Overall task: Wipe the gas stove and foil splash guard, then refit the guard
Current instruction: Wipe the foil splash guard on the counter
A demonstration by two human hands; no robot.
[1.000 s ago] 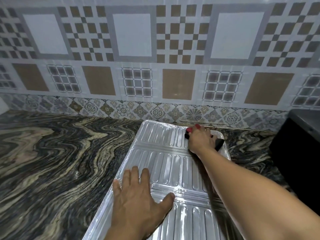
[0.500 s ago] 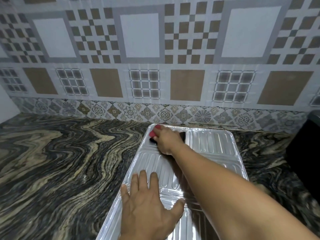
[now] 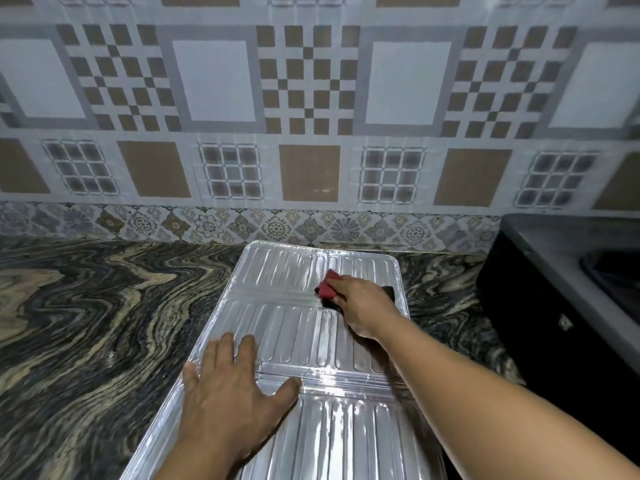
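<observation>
Ribbed silver foil splash guard (image 3: 287,327), lying flat and unfolded on the marbled dark tabletop (image 3: 86,323), its far short edge close to the tiled wall; creases divide it into panels of parallel embossed grooves. Red-and-black wiping pad (image 3: 327,292), pressed against the far right panel. Black gas stove (image 3: 554,306), standing just right of the guard, partly out of frame.

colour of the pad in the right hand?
Red and black scrub pad, gripped by the right hand; head view.
</observation>
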